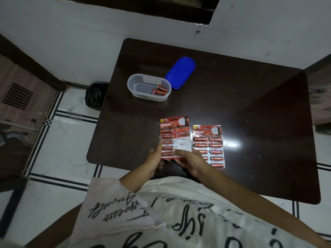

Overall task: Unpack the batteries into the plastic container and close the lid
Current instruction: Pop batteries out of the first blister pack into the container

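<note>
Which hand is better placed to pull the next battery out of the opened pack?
Probably the right hand: its fingers lie at the torn, emptied side of the opened pack, beside the remaining batteries. The left hand grips the pack's left edge and steadies it.

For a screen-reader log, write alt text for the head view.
Both hands, left and right, hold a partly emptied battery pack over a dark table. A full pack lies beside it; beyond, an open container holds three batteries, its blue lid alongside.
</note>
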Tool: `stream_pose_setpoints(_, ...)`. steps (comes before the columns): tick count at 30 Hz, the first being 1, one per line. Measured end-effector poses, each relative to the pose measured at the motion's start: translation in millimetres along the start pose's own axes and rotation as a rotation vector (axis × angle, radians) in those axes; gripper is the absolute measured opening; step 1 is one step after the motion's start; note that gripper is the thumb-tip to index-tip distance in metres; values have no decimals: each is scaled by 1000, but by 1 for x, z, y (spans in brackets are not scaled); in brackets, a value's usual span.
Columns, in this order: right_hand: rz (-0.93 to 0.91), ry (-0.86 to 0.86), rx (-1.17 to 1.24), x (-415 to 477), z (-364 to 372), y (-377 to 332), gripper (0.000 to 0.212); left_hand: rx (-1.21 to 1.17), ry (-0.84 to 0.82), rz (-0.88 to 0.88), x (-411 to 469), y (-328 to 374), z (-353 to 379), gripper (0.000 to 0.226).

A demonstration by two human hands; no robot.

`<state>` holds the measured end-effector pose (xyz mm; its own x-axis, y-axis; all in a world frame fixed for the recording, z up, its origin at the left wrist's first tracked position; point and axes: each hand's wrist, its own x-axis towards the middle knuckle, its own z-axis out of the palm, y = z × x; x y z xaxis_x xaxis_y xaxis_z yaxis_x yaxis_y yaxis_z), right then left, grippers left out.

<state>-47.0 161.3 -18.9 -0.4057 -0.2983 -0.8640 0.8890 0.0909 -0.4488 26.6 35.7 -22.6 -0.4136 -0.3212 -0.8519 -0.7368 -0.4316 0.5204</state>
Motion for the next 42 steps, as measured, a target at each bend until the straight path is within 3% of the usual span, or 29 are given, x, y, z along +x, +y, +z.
stream_pose_setpoints(6, 33, 7, 68, 4, 2, -4, 33, -161, -75, -106, 2, -1, -8, 68)
stream_pose_setpoints(10, 46, 5, 103, 7, 0, -7, 31, -152, -16, -85, 2, -6, -18, 31)
stream_pose_setpoints(13, 62, -8, 122, 8, -2, -8, 30, -272, -83, -105, -1, -3, -22, 17)
stream_pose_setpoints(19, 109, -36, 176, 8, -3, -13, 32, -500, -155, -190, 1, 14, -21, 27)
stream_pose_setpoints(21, 114, -45, 174, 8, -4, -14, 36, -430, -135, -227, 0, 20, -18, 20)
stream_pose_setpoints(24, 117, -50, 157, 8, -6, -15, 40, -171, -198, -181, 6, 18, -18, 46)
stream_pose_setpoints(26, 125, -55, 134, 7, -7, -15, 40, -72, -228, -116, 9, 13, -18, 51)
stream_pose_setpoints(31, 129, -56, 74, 5, -10, -15, 37, 33, -249, -17, 6, 11, -15, 18)
stream_pose_setpoints(37, -48, 110, -85, 1, -4, -8, 28, 108, -121, 141, 7, 1, -1, 16)
stream_pose_setpoints(42, -201, 191, -115, 0, 3, -3, 34, 139, -42, 162, 11, -6, 8, 19)
